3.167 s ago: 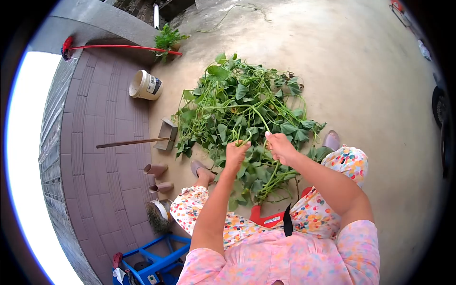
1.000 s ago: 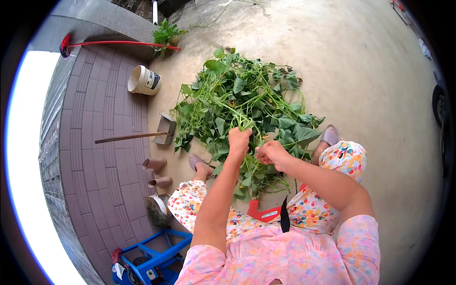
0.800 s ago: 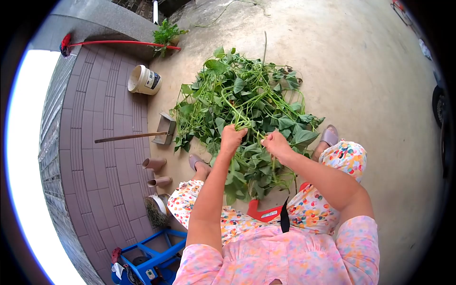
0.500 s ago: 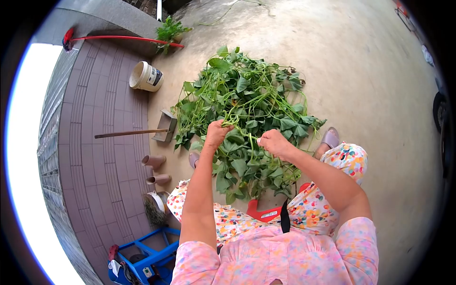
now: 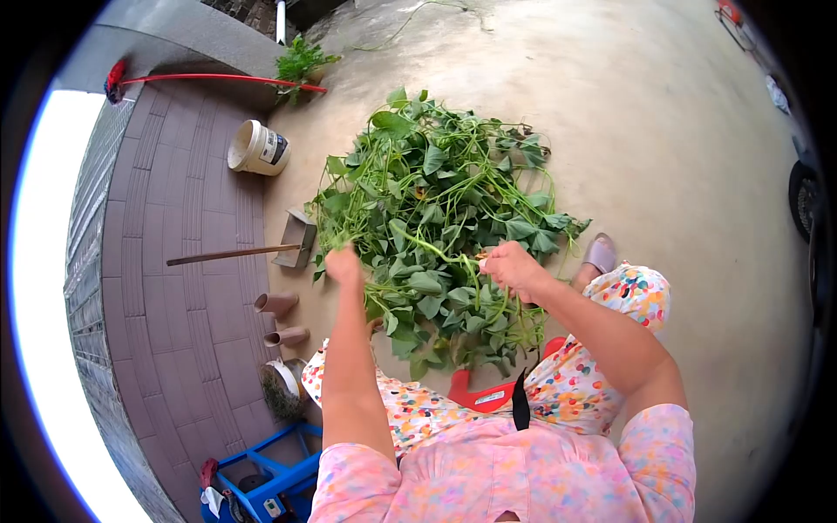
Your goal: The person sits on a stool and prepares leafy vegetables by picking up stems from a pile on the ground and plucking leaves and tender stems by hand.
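A large heap of leafy green vines lies on the concrete floor in front of me, with broad leaves and long pale stems. My right hand is closed in a pinch on a thick green vine stem, which runs up and left over the heap. At the heap's left edge, my left hand is closed and somewhat smeared by motion. Blurred green stems show at its fingers, apparently held there. Below both hands, more leaves hang and lie between my knees.
A metal dustpan with a wooden handle stands left of the heap, near a white bucket and boots. Closer to me are a blue metal frame and a red plastic seat. A red-handled mop leans at the back.
My left hand has swung left and down, away from my right hand, to the heap's left edge. My right hand has shifted slightly right and still grips the vine stem.
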`<state>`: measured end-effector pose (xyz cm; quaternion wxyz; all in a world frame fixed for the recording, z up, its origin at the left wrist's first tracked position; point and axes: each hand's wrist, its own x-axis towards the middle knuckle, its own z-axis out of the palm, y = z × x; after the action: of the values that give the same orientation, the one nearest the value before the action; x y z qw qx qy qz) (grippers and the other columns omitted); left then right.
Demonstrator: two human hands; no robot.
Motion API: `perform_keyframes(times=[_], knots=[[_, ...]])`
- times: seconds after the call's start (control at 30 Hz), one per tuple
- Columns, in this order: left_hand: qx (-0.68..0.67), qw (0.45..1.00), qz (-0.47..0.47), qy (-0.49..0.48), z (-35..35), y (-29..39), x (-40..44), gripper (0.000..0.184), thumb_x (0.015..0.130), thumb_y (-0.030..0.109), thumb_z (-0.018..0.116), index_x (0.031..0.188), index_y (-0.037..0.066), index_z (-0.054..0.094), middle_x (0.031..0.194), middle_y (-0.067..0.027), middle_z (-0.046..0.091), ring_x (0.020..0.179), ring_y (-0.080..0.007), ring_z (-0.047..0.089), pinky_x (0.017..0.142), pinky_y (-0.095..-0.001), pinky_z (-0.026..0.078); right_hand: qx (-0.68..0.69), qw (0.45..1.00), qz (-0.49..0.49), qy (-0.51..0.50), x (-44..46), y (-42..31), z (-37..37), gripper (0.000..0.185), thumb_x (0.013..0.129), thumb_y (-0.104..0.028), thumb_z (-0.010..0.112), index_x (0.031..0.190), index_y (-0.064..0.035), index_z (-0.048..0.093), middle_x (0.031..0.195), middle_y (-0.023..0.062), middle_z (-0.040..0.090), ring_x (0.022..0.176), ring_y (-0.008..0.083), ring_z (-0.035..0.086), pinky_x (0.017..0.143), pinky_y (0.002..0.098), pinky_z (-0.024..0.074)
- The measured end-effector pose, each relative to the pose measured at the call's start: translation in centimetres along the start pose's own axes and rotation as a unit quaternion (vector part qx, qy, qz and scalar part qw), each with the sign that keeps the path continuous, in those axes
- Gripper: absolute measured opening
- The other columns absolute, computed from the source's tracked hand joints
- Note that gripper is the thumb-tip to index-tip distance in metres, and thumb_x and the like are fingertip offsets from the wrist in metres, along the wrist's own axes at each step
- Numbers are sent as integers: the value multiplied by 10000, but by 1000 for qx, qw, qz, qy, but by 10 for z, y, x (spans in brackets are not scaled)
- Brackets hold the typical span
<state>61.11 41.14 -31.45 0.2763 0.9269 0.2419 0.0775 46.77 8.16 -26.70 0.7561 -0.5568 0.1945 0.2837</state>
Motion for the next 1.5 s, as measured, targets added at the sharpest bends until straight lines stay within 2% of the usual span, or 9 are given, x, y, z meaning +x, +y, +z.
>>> perform_keyframes(times=[0.13,0.2,0.3,0.43,0.77,1.1,1.37,1.47,1.5], knots=[[-40,963,-187,188,-20,11,-14,356,757,268,582,800,-85,560,744,-225,587,655,-336,569,586,-400,437,9,999,23,32,-3,-17,-5,179,791,-191,541,703,-37,521,546,-9,401,488,94,376,379,264,260],[-62,993,25,99,-3,18,-40,306,766,235,575,774,-69,537,694,-180,578,598,-294,543,566,-397,419,47,998,19,38,4,-13,1,179,794,-164,532,691,-19,511,533,1,397,457,95,346,369,272,248],[-313,911,-35,-266,3,78,-122,130,837,159,507,761,70,452,562,-9,472,410,-95,423,339,-202,303,78,996,9,41,7,-11,8,186,799,-139,522,670,-9,490,518,5,386,420,94,307,358,274,223],[-408,829,-36,-382,24,117,-189,117,839,146,500,814,32,491,648,-55,564,491,-108,479,456,-231,380,63,996,-13,58,15,-1,7,189,793,-134,520,650,-14,490,502,5,394,418,99,323,357,279,237],[-325,864,53,-382,18,113,-189,95,806,123,564,834,56,502,577,31,459,449,-30,368,392,-196,312,36,996,-6,80,17,0,3,163,764,-168,559,677,-37,513,512,-10,407,423,88,337,363,265,231],[-175,880,166,-409,10,100,-125,111,755,55,603,856,8,608,742,27,590,648,-52,473,612,-198,391,38,999,12,26,12,-6,17,180,780,-181,565,699,-26,521,515,-10,399,423,93,345,375,266,253],[-111,982,151,-18,-6,70,-83,174,770,147,572,805,-23,566,641,-55,560,528,-138,465,537,-305,391,105,994,37,7,8,-6,5,176,805,-170,540,711,-21,533,507,-28,382,417,72,322,370,242,219],[-162,980,90,-70,5,65,-114,149,797,131,545,818,-14,516,649,-57,553,531,-127,486,512,-289,402,156,987,42,0,14,-1,3,139,790,-114,527,692,-18,508,527,-4,374,433,92,301,384,258,212],[-291,937,-9,-192,0,80,-142,84,820,97,507,831,22,472,657,-48,551,550,-103,513,478,-241,407,180,983,39,-8,14,-1,4,135,792,-115,526,698,-20,509,527,-6,382,430,89,306,380,256,212]])
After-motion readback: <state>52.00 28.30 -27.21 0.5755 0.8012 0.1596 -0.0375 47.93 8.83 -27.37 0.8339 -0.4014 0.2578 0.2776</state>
